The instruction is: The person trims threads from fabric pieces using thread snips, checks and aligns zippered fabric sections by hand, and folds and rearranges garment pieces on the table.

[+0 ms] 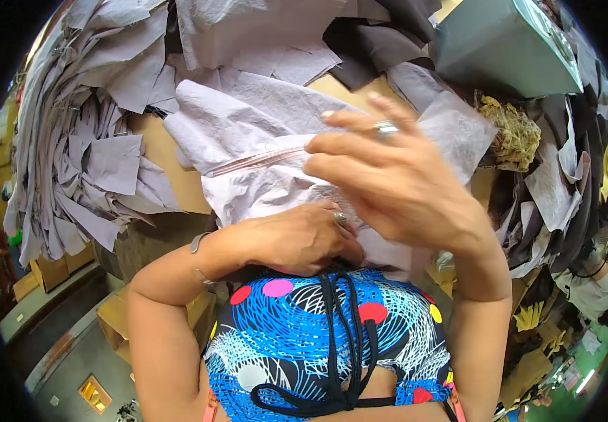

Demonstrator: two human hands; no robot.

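Table: brown top in a cluttered workroom, much of it under cloth
Mauve cloth: creased, spread over the middle of the table and running toward its near edge
Zip-like strip: slanting across the mauve cloth, its right end beside the right hand
Left hand: on the cloth towards the near edge, grip partly curled; whether it pinches a fold, I cannot tell
Right hand: blurred, over the cloth, grip loosely spread, nothing seen in it, contact unclear
Cut pieces: heaped along the left edge
Thread tangle: towards the right edge
Handling: best judged as anchoring left-handed and smoothing creases without stretching the strip
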